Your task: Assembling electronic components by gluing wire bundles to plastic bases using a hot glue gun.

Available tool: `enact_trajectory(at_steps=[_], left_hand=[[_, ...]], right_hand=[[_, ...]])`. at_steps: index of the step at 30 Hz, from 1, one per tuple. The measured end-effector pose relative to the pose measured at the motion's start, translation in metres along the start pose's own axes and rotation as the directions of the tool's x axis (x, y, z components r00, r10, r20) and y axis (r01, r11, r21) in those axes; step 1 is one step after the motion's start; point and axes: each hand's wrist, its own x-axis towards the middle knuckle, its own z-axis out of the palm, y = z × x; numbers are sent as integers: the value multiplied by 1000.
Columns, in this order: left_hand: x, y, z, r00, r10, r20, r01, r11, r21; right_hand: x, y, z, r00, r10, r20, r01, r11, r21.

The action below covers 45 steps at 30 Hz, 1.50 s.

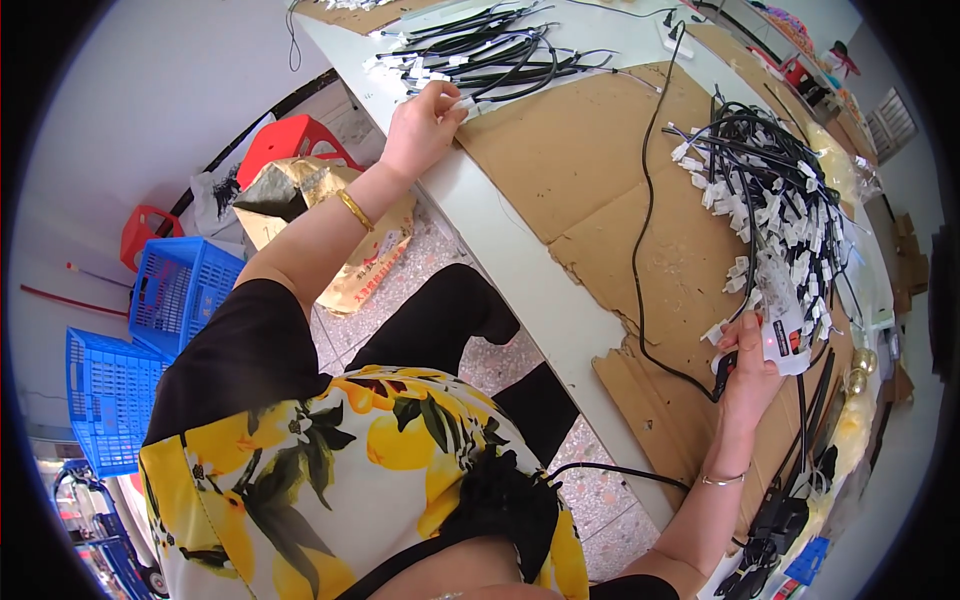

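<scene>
My left hand (425,125) reaches to the far edge of the table, thumb and fingers pinched on a whitish connector (462,103) at the end of a black cable. This cable belongs to a bundle of black cables with white plugs (490,50) spread just beyond the hand. Over on the right, my right hand (750,375) is wrapped round a white, corded hand tool (787,338) with a label and a small red glow; its exact kind is unclear. The tool lies against a big heap of black cables with white connectors (765,200).
Brown cardboard sheets (590,150) cover much of the white table (520,290). A black cord (645,240) crosses them from a white socket block (678,38). Left of the table are a gold-brown sack (375,255), red stools (285,145) and blue crates (115,400). Black adapters (778,520) lie lower right.
</scene>
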Motion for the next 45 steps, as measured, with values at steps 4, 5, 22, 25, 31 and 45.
enact_trajectory(at_steps=[4,5,22,25,31,45], left_hand=[[-6,-7,2,999,-12,47,9,999,52],[-6,-8,1,998,-18,58,15,999,51],[59,133,76,888,439,137,-429,898,-93],[68,151,133,884,303,355,-288,953,-96],[76,172,187,829,183,529,-307,939,156],[112,226,121,749,182,636,549,366,-751]], right_hand=[[-2,-10,5,1000,11,-19,-11,999,-36],[-2,-11,6,999,10,-34,-12,999,-44],[7,0,-9,1000,28,10,-28,999,39],[11,2,-6,999,41,22,-41,999,27],[14,3,-9,998,53,32,-56,992,114],[14,7,-11,1000,-31,-6,31,988,152]])
